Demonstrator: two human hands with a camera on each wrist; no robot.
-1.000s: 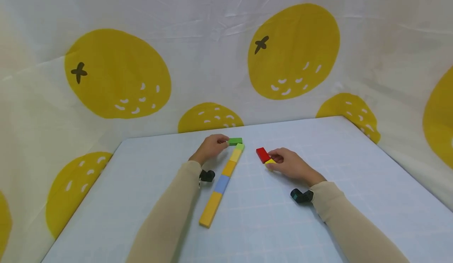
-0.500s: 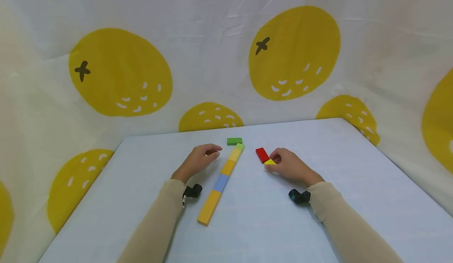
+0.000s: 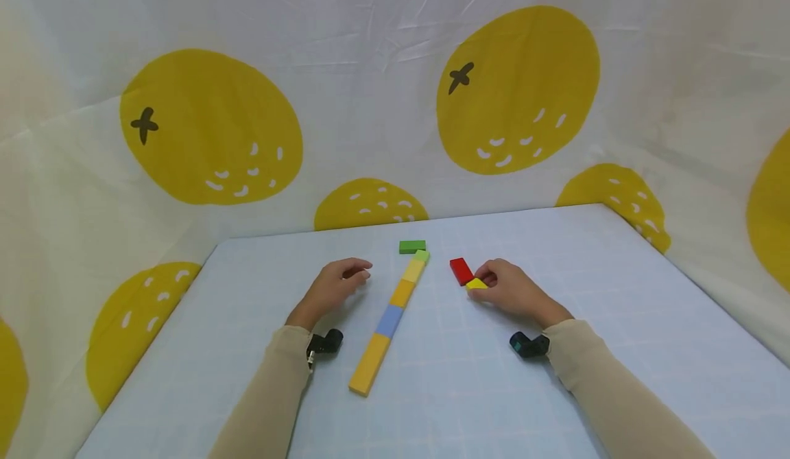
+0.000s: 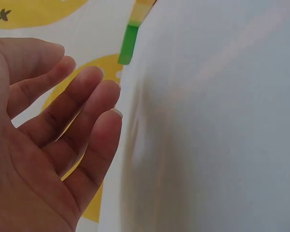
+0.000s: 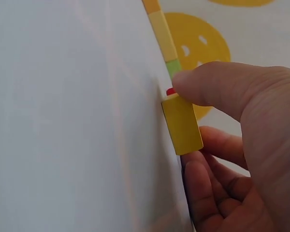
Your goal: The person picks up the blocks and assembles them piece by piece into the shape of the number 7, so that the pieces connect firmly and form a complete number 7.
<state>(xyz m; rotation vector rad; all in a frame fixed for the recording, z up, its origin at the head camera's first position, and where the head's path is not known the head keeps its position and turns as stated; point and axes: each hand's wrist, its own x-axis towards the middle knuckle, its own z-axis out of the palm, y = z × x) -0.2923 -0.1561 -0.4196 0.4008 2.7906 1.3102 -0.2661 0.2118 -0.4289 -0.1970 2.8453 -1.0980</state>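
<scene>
My right hand (image 3: 512, 289) pinches a small yellow block (image 5: 182, 126) between thumb and fingers, low at the table. At its far left corner lies a red block (image 3: 461, 271), which looks to touch it. A slanting line of blocks runs down the middle: light green (image 3: 422, 256), pale yellow, orange, a blue block (image 3: 389, 321) and a long yellow-orange block (image 3: 370, 364) nearest me. Across its far end lies a green block (image 3: 412, 247). Left of the line, my left hand (image 3: 327, 290) hovers with loosely bent fingers, holding nothing, as the left wrist view confirms.
A pale checked cloth covers the table (image 3: 444, 390). Behind and at both sides hangs a white curtain (image 3: 370, 102) printed with large yellow fruit, meeting the table's far edge. Each wrist carries a small black camera (image 3: 528, 345).
My left hand has let go of the green block and drawn back to the left, toward me. The green block stays at the line's far end. My right hand keeps pinching the yellow block.
</scene>
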